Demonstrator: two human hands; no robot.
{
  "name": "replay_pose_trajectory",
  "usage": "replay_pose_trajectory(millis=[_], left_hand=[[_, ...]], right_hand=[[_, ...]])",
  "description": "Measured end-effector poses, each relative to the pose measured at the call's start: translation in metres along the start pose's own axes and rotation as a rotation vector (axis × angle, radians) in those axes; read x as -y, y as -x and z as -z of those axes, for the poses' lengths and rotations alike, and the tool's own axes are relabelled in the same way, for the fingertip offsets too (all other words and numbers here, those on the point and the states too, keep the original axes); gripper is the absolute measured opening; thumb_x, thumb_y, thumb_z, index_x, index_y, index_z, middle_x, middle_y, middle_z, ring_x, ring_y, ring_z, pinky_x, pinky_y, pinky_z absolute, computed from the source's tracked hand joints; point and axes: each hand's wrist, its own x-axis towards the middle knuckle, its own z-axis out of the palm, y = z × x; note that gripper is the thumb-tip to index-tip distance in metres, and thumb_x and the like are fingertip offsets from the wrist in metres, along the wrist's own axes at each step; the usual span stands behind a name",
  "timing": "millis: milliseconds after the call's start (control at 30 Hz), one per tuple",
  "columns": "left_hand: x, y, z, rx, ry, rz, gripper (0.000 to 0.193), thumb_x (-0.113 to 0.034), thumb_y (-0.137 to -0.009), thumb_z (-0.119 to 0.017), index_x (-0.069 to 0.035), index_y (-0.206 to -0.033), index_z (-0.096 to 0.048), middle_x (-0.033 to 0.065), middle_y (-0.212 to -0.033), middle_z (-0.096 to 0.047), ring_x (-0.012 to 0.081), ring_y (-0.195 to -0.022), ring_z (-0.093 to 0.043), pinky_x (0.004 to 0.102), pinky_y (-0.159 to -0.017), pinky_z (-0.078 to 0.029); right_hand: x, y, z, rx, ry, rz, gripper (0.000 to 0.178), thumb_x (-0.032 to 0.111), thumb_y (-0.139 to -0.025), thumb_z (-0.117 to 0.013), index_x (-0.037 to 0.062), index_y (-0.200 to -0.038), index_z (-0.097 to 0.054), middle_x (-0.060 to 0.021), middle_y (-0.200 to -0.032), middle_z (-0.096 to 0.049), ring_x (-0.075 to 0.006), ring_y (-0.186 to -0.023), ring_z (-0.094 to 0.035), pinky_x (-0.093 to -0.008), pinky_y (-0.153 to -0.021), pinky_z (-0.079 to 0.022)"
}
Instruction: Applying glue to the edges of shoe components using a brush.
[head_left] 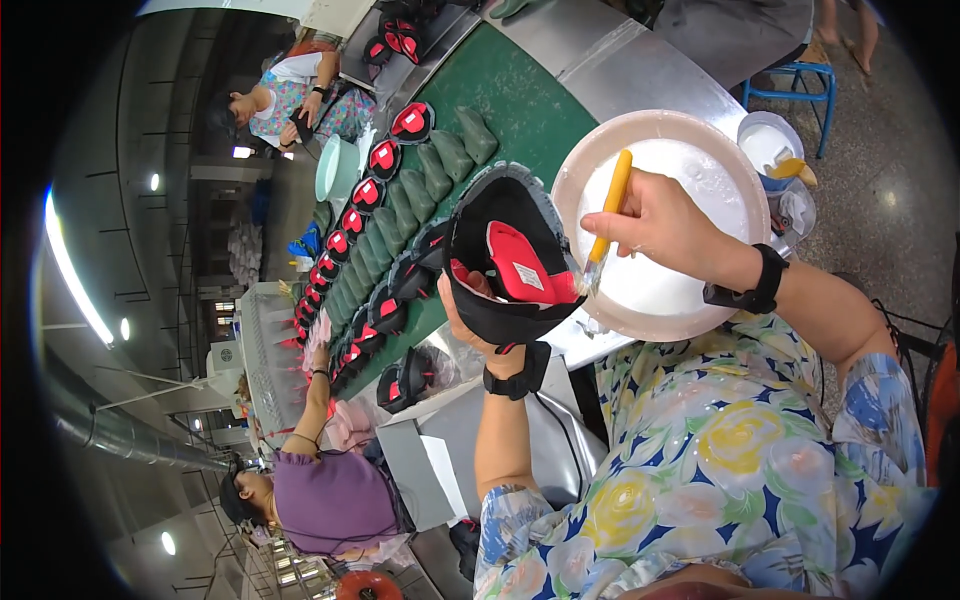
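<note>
My left hand [463, 318] grips a black shoe upper [520, 322] from below and the side. Its opening faces up, showing a red insole [518, 262] with a white label and a frayed grey edge. In my right hand [668, 222] is a brush [612, 205] with a yellow handle, pinched between thumb and fingers. The bristle end touches or nearly touches the upper's edge on the right; I cannot tell which. Under my right hand stands a wide pale basin [572, 165] of white liquid [650, 275].
A green conveyor belt [530, 95] carries rows of green shoe lasts [437, 170] and black-and-red uppers [411, 122]. Two co-workers sit or stand along it, one in a purple top [335, 500]. A small bucket [768, 140] and a blue stool [815, 95] are at the far right.
</note>
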Motion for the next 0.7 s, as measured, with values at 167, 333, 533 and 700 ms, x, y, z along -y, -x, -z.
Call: replay_pose_trajectory(millis=[167,333,533,700], left_hand=[[0.002,-0.007,0.008,0.160,0.136,0.152,0.043,-0.005,-0.094,-0.062,0.002,-0.135,-0.052,0.0146,-0.129,-0.061,0.0215,-0.114,-0.062,0.0328,-0.095,-0.050],[0.033,0.009,0.030,0.344,1.005,1.175,0.047,-0.023,-0.096,-0.061,-0.003,-0.137,-0.049,0.0141,-0.129,-0.061,0.0251,-0.115,-0.063,0.0389,-0.097,-0.053],[0.015,0.047,0.018,0.670,1.568,1.460,0.047,-0.027,-0.103,-0.051,-0.006,-0.144,-0.043,0.0154,-0.140,-0.056,0.0272,-0.123,-0.059,0.0417,-0.101,-0.053],[-0.026,0.048,0.010,0.952,1.170,1.137,0.041,-0.025,-0.106,-0.045,-0.010,-0.143,-0.045,0.0150,-0.139,-0.055,0.0272,-0.126,-0.056,0.0423,-0.108,-0.048]], right_hand=[[0.010,0.011,0.001,0.007,0.068,0.094,0.029,0.021,-0.087,-0.074,-0.0047,-0.095,-0.063,-0.0120,-0.079,-0.071,-0.0142,-0.066,-0.067,-0.0271,-0.058,-0.051],[0.001,0.005,0.021,0.005,0.260,0.424,0.023,0.017,-0.087,-0.075,0.0025,-0.100,-0.063,-0.0092,-0.084,-0.070,-0.0194,-0.073,-0.067,-0.0289,-0.068,-0.051],[0.005,0.006,0.024,0.188,0.619,0.705,0.020,0.010,-0.082,-0.069,0.0085,-0.101,-0.064,-0.0091,-0.088,-0.064,-0.0277,-0.082,-0.065,-0.0362,-0.075,-0.051],[0.000,0.010,0.000,0.476,1.047,0.911,0.028,0.016,-0.084,-0.058,0.0121,-0.110,-0.066,-0.0053,-0.083,-0.058,-0.0237,-0.081,-0.062,-0.0358,-0.074,-0.049]])
